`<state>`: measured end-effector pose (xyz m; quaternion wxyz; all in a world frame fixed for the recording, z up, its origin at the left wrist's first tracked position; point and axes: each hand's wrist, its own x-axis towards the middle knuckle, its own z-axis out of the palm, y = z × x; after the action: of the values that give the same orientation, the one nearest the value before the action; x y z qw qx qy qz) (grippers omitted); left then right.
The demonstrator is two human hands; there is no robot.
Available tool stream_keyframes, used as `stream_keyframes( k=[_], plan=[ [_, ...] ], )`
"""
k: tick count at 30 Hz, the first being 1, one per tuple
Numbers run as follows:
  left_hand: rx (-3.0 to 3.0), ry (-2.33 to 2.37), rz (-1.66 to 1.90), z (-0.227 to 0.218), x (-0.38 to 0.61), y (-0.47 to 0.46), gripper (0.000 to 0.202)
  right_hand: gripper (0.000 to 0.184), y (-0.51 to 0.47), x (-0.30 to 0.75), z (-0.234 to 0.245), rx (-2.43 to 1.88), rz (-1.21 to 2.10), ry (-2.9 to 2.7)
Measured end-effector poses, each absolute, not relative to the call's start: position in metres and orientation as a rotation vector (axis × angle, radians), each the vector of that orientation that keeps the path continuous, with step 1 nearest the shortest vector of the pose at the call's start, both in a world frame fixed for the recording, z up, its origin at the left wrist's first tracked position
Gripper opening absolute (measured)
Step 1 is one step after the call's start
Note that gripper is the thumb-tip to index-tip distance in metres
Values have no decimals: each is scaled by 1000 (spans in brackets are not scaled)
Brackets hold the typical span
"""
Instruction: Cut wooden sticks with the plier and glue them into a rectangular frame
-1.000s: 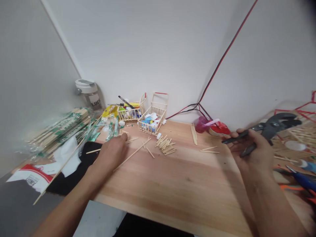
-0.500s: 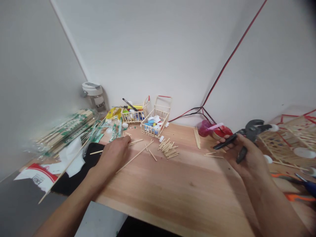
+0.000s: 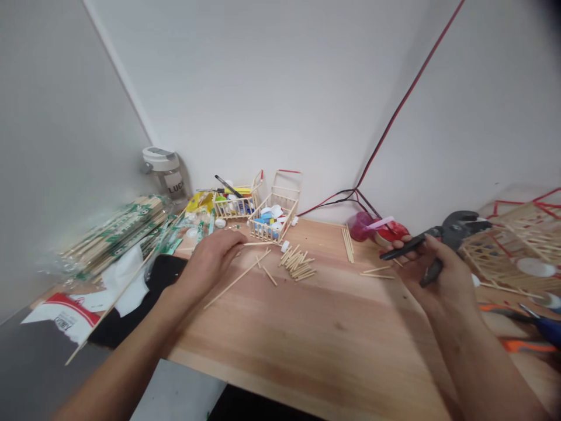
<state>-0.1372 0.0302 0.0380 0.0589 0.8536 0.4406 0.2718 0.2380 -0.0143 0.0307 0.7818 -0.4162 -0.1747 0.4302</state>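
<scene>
My left hand [image 3: 217, 254] rests low over the left part of the table, its fingers curled together. From its fingertips a thin bamboo stick [image 3: 262, 244] points right, partly hidden by the hand. In my right hand [image 3: 438, 275] is a pair of pliers [image 3: 405, 248] with black handles, held above the table's right side, the dark head pointing away to the right. Between the hands lie a pile of short cut sticks [image 3: 298, 263], a longer stick [image 3: 236, 279] and a short loose piece [image 3: 270, 275].
Two small stick baskets [image 3: 272, 225] filled with coloured bits stand near the wall. Packs of skewers [image 3: 118, 234] and a lidded jar [image 3: 164, 175] are at left. On the right are a purple cup [image 3: 361, 227], a larger stick structure [image 3: 508, 245] and orange-handled tools [image 3: 528, 345].
My left hand has shifted slightly right and away, and the stick at its fingertips now reaches further right. My right hand keeps the pliers in nearly the same place.
</scene>
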Motion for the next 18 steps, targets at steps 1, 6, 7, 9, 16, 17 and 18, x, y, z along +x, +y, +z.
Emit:
stream_keyframes(
  k=[1,6,7,9,16,17,18],
  plan=[
    [2630,1287,845,40,-136,36,23,8,-14,237,30,-896,939,-397],
    [2775,1208,881,51,-134,69,23,11,-15,229,29,-906,991,-539],
    [2785,1206,884,52,-133,75,22,13,-15,228,29,-914,1000,-558],
    [2801,1200,897,52,-131,86,22,14,-15,226,28,-938,1005,-569],
    [2793,1190,1012,45,-117,100,20,12,-12,225,21,-1016,986,-554],
    [2785,1183,1025,43,-116,100,19,12,-12,225,20,-1017,992,-559],
    [2776,1175,1039,42,-115,100,19,13,-12,225,19,-1013,1003,-567]
  ],
)
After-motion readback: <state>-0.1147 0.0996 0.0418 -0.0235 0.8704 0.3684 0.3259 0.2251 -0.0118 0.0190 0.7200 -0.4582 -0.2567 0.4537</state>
